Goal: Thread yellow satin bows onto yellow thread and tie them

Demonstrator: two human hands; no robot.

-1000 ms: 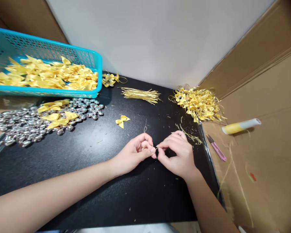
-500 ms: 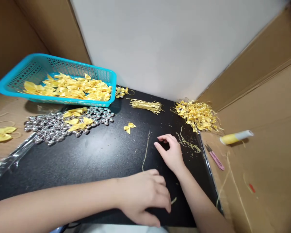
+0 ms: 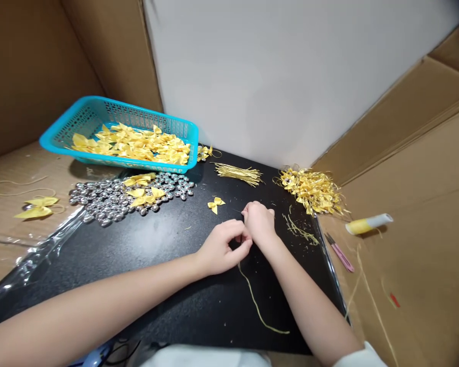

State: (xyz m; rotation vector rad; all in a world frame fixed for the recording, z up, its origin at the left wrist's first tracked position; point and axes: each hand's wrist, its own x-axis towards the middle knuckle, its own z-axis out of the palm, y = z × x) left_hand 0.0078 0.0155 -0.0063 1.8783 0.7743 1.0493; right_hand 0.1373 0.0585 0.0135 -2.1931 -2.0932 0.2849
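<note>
Both my hands are close together above the black tabletop. My left hand is closed in a pinch of thumb and index finger, and a gold cord trails from below it toward the front edge. Right beside it my right hand is closed, its fingers curled. A thin needle-like wire pokes out at the fingertips of the right hand; the rest of it is hidden. Just beyond the hands lies a single yellow ribbon bow.
At the back left a turquoise basket holds yellow bows. Silver beads are heaped before it, with bows on top. Cut gold cords lie at the back, finished-looking bow ornaments and cord scraps at right, near pink-handled snips.
My left hand has moved up and away from the front edge to meet my right hand. Both have closed, and the cord is lifted, its tail now stretching toward the front right.
</note>
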